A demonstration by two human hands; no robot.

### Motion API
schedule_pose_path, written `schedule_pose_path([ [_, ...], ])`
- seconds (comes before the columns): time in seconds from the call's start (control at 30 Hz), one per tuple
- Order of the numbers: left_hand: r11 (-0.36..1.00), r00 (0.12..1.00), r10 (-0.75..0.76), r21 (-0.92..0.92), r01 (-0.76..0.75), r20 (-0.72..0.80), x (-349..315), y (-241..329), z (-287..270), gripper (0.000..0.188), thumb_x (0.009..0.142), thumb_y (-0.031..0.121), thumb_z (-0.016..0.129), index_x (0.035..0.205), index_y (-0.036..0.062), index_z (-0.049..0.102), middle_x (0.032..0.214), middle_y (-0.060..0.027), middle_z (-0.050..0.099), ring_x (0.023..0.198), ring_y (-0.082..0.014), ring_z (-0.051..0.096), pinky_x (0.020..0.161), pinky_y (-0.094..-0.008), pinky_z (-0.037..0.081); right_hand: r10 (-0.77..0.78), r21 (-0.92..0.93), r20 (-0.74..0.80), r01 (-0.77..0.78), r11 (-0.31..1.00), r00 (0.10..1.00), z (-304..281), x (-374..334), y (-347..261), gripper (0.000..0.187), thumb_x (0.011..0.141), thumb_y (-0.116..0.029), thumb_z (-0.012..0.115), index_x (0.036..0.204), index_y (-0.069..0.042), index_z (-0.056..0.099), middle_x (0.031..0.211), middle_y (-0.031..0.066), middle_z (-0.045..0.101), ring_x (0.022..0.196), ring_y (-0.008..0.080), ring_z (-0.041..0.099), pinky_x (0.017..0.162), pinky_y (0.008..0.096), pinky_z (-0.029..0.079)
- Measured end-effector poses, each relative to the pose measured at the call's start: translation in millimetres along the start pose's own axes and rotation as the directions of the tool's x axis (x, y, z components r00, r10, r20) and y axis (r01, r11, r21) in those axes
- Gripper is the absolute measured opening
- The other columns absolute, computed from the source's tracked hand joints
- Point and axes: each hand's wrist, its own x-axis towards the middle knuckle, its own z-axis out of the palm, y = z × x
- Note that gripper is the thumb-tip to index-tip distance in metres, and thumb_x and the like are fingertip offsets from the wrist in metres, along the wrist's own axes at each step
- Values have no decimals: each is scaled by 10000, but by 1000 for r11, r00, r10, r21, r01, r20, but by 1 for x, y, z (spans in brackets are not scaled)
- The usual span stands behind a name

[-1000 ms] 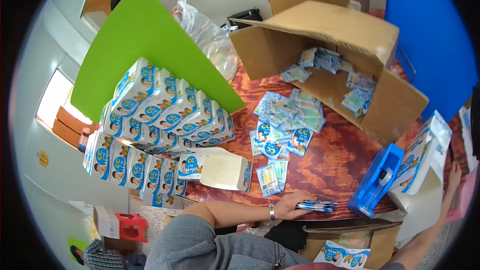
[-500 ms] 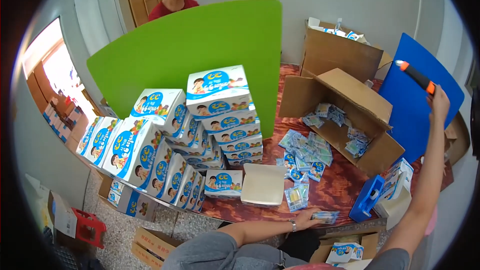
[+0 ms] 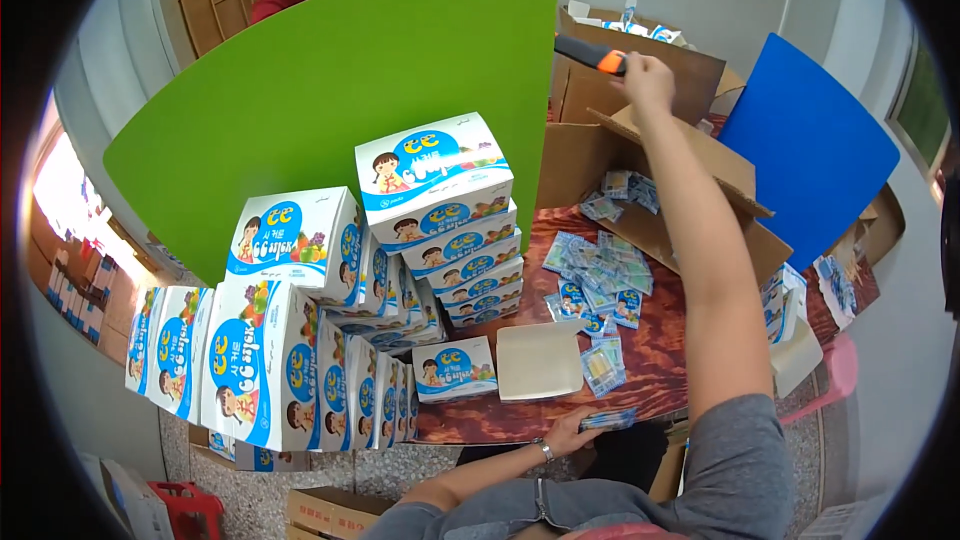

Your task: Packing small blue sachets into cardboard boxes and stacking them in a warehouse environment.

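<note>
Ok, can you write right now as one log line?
left grip: holding small packets; right grip: raised, holding black-and-orange tool; loose packets: piled on table; open box: on table; white boxes: stacked by green board

My single feed looks from the wearer's head, a wide fisheye facing forward and down over the desk (image 3: 652, 368), the left hand (image 3: 568, 433) near below and the green panel (image 3: 400, 70) farther off.

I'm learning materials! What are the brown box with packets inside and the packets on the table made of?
The brown box looks like matte cardboard: stiff, tan flaps. The packets seem glossy plastic film, from their shine; maybe foil-lined.
</note>
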Motion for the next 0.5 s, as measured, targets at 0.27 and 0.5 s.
schedule_pose_path([
  [0.27,998,998,-52,16,53,-24,3,6,-4,415,875,273,725,1209,57,607,1127,-146,672,993,-297,684,838,-381,548,84,102,121,-96,990,989,91,-45,32,311,988,-161,536,1141,92,632,1007,155,666,822,217,721,697,292,629],
  [0.5,1000,999,22,14,-21,-25,-2,-6,9,421,870,263,731,1222,68,608,1154,-163,669,1062,-319,663,899,-386,534,18,-30,7,-18,999,1000,107,-32,67,340,931,-339,600,1039,-45,731,934,152,737,861,254,717,798,396,541],
])
